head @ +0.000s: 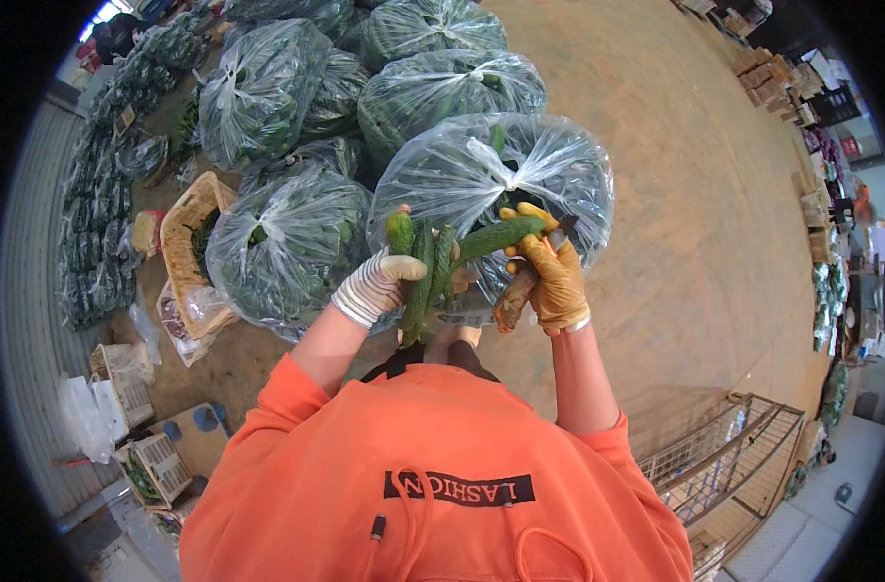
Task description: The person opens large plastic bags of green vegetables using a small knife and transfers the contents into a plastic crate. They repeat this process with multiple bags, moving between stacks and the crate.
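Observation:
My left hand (375,289), in a striped knit glove, is closed around several green cucumbers (422,280) held side by side in front of me. A yellowed rubber glove covers my right hand (551,276), which grips one larger cucumber (502,238) lying slantwise, its left end close to the bunch. A brown, dirty object (516,297), too unclear to name, hangs at the palm side of that same hand; something dark juts out by the fingers. Just beyond both hands rests a knotted clear plastic bag (442,171) filled with green produce.
More knotted bags (260,94) of green produce are heaped ahead and left. A tan plastic crate (188,196) stands left of them, with white crates (133,393) nearer the corrugated wall. A metal cage cart (726,451) is at the lower right. Cardboard boxes (769,80) line the far right.

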A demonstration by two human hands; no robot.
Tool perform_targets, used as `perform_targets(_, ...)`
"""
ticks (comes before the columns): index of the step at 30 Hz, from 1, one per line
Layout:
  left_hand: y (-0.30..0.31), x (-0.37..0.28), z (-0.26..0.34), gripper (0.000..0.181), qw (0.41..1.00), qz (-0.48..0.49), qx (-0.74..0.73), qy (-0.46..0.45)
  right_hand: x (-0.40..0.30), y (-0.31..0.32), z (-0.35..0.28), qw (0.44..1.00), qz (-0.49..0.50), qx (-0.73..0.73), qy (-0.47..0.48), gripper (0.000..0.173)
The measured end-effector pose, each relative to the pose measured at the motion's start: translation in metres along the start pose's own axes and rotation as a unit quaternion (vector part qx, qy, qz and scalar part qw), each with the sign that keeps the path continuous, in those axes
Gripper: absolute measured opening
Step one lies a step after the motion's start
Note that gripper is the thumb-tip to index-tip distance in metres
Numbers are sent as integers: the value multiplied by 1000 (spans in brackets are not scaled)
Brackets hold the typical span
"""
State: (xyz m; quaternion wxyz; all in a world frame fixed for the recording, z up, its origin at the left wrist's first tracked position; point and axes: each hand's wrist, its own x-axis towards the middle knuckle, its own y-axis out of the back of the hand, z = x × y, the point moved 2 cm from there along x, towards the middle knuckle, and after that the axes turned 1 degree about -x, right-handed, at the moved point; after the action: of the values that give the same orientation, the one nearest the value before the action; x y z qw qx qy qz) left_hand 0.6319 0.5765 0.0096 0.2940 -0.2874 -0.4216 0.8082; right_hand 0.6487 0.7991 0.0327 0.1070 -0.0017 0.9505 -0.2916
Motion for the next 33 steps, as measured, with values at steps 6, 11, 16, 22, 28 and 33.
perform_targets(6, 4, -13, 10, 54, 996, 56, -6, -67, 11, 21, 11, 845, -34, -531, 51, 50)
perform_targets(11, 26, -24, 17, 51, 990, 85, -36, -105, -30, 18, 46, 632, -192, -744, -101, 49)
perform_targets(16, 25, -22, 17, 52, 988, 95, -44, -112, -59, 27, 68, 695, -116, -705, -79, 42)
perform_targets(22, 22, -13, 14, 52, 990, 78, -50, -102, -23, 11, 21, 754, -5, -656, 42, 37)
perform_targets(28, 5, -1, 16, 51, 987, 59, -47, -140, 22, 9, 76, 931, -40, -335, -139, 53)
perform_targets(33, -4, -12, 29, 48, 980, 72, -78, -166, 46, -3, 80, 909, -123, -389, -87, 57)
